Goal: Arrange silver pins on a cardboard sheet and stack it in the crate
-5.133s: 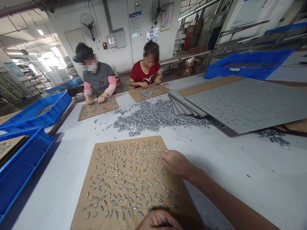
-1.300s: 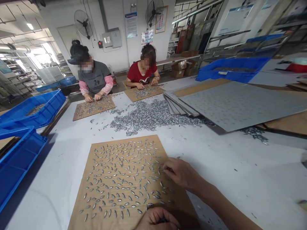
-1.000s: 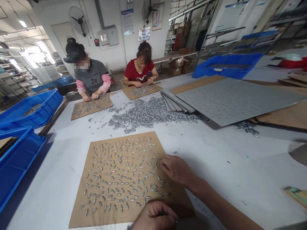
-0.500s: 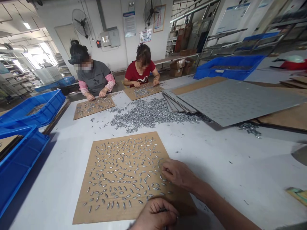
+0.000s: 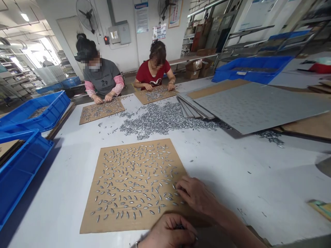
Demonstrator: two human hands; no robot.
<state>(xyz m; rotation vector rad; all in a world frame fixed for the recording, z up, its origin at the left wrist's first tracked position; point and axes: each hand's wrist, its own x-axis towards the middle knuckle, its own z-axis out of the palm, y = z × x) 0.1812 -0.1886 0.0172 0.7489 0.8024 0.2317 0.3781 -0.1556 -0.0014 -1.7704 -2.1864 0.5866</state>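
A brown cardboard sheet [image 5: 89,215] lies before me, covered with small spindle-shaped metal pieces [image 5: 134,215] spaced apart in loose rows. Over its right edge is my right hand [image 5: 195,194], fingers bent together and fingertips down at the board beside several pieces. Whatever those fingers may hold is hidden. My left hand [image 5: 170,232] is curled at the board's near edge. Dark grey metal pieces show inside its closed fingers, partly covered by the thumb and forefinger.
Beyond the board spreads a heap of metal pieces [image 5: 157,119]. Two people [image 5: 103,81] work at cardboard sheets across the table. Blue crates [image 5: 23,172] stand at the left, another blue crate [image 5: 253,67] at the back right. A large grey sheet [image 5: 258,106] rests over stacked boards.
My right hand has slid a little toward me along the board's right edge. The left hand stays curled in about the same place. The view has shifted slightly.
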